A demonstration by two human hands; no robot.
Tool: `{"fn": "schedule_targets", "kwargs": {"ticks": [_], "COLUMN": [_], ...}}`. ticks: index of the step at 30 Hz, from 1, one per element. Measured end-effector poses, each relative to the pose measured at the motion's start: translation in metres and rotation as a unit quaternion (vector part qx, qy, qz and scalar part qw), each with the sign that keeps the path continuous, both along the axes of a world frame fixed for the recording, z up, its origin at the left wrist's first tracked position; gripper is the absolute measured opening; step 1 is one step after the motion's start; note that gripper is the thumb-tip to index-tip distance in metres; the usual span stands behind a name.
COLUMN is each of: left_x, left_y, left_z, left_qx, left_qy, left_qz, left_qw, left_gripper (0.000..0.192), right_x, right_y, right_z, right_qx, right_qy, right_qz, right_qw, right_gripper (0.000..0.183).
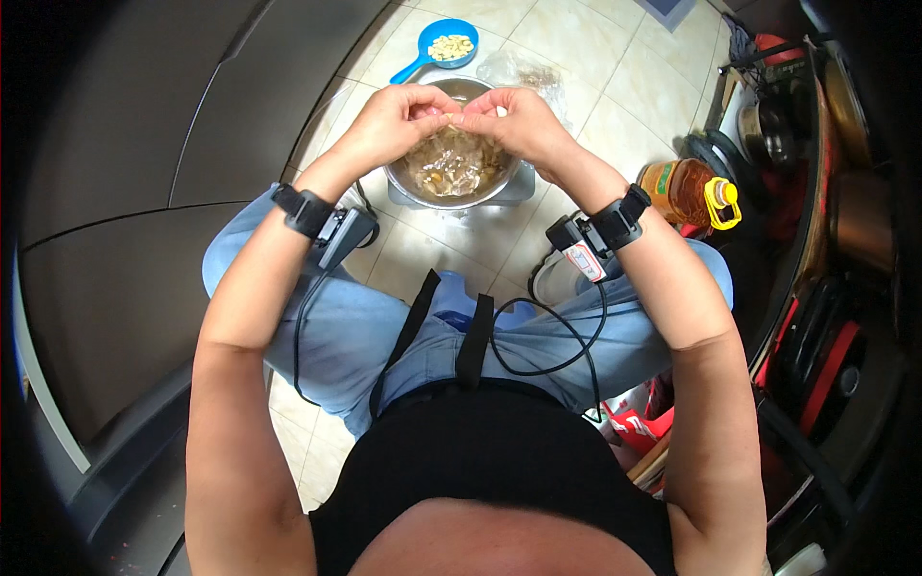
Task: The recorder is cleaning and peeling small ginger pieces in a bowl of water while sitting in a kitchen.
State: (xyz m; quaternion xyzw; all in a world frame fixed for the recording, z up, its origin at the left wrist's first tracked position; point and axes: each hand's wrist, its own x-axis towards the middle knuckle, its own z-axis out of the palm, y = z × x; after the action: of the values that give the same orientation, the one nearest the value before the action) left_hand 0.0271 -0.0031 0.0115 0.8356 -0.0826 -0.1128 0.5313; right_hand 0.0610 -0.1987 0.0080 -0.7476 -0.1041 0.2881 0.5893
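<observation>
Over a round metal bowl (pixel 397 180), my left hand (pixel 400 122) and my right hand (pixel 520 124) meet fingertip to fingertip. Thumbs and forefingers pinch a small pale piece (pixel 451 118), mostly covered by the fingers. Another bit of white shows among the right hand's curled fingers. Water (pixel 450 176) with brownish skins or scraps in it fills part of the bowl. Just beyond, a blue plastic ladle (pixel 426 50) holds several small cream-coloured pieces (pixel 451 47), their kind too small to settle.
The bowl rests on a grey flat base (pixel 522 189) on the tiled floor (pixel 627 86). A clear plastic bag (pixel 522 70) lies behind it. At right stand an oil jug (pixel 681 191) and a rack with pans (pixel 767 137). Dark cabinet fronts (pixel 130 108) line the left. Cables (pixel 547 371) hang from my wrist devices.
</observation>
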Motion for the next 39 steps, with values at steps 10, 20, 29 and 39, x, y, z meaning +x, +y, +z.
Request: {"fn": "schedule_targets", "kwargs": {"ticks": [10, 20, 29, 39], "left_x": [-0.015, -0.019, -0.018, -0.019], "left_y": [-0.008, 0.002, 0.010, 0.001], "left_z": [0.024, 0.024, 0.007, 0.030], "left_qx": [-0.111, 0.019, -0.018, -0.200], "left_qy": [0.034, -0.164, -0.083, 0.108], "left_qz": [0.110, 0.076, 0.100, 0.143], "left_qw": [0.987, 0.983, 0.991, 0.963], "left_gripper": [0.015, 0.013, 0.015, 0.012], "right_x": [-0.004, -0.001, -0.006, -0.012], "right_y": [0.007, 0.003, 0.005, 0.009], "right_z": [0.017, 0.026, 0.022, 0.026], "right_qx": [0.095, 0.080, 0.105, 0.088], "right_qy": [0.067, 0.082, 0.071, -0.078], "right_qz": [0.023, 0.051, -0.043, -0.012], "right_qw": [0.993, 0.992, 0.991, 0.993], "right_gripper": [0.018, 0.019, 0.019, 0.015]}}
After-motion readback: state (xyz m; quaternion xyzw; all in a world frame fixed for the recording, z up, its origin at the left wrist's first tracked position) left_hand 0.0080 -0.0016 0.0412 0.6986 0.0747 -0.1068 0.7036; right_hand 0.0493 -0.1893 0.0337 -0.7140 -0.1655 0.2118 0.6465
